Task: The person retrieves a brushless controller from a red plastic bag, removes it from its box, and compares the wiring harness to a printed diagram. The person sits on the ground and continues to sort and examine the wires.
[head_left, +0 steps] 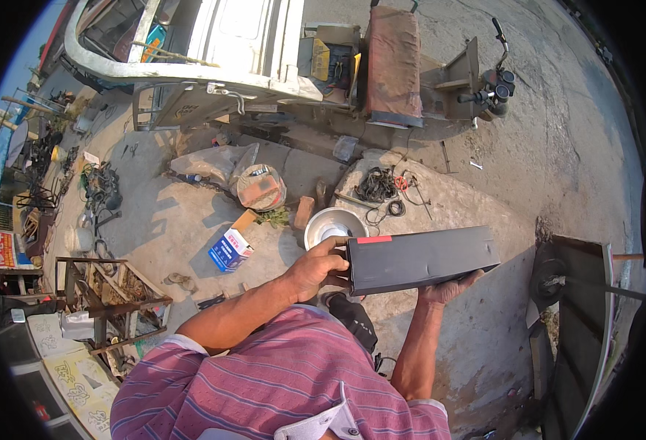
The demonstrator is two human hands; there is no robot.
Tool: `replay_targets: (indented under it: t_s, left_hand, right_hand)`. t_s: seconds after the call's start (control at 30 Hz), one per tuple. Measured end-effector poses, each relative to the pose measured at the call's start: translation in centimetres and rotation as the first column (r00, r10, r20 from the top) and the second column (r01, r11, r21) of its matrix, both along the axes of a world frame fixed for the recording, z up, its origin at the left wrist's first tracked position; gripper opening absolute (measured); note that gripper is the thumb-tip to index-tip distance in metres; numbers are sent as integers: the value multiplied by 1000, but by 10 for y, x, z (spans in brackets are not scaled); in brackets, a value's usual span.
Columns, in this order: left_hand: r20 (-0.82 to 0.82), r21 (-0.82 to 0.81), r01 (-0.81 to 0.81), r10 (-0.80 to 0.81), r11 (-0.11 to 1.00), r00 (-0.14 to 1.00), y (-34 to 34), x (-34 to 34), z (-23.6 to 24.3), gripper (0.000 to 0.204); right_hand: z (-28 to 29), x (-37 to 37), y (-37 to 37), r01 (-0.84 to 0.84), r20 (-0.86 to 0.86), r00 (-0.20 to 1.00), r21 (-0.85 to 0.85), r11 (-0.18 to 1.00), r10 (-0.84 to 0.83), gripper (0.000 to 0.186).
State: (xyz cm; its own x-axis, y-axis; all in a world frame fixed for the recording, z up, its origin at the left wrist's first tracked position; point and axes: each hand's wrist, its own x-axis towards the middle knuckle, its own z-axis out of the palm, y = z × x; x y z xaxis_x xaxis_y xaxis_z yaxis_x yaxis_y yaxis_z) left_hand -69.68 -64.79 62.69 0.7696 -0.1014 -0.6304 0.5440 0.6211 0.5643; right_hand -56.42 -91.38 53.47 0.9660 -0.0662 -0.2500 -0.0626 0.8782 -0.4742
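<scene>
Left hand point(314, 268), fingers bent round black box point(425, 260) end; right hand point(446, 290), fingers partly hidden, holding lower edge; panel point(581, 315) well apart.

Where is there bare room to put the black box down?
Bare concrete shows between the right forearm and the dark panel, and beyond the black box, right of the cables. Around the bowl, brick and cables it's crowded.

1 long, dark box point(427, 261), apparently closed, red strip point(375, 239) at far left edge, crosswise in midair
</scene>
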Motion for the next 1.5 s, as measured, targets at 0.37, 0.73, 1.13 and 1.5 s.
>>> replay_targets:
  t_s: [0.37, 0.73, 1.13, 1.5]
  left_hand:
    - [48, -109, 25, -20, 994, 999, 25, -34, -11, 64]
    - [-33, -134, -279, 277, 951, 960, 20, -70, -30, 48]
    - [335, 725, -33, -311, 688, 889, 49, -81, -56, 33]
    - [519, 366, 34, -234, 930, 822, 26, -77, -113, 40]
  right_hand:
    - [67, -11, 23, -183, 247, 946, -128, 975, 210, 93]
    - [76, -25, 37, -234, 274, 930, -69, 970, 244, 92]
    - [71, -43, 30, -66, 177, 981, -82, 994, 80, 69]
    - [97, -91, 44, -79, 314, 871, -670, 738, 378, 94]
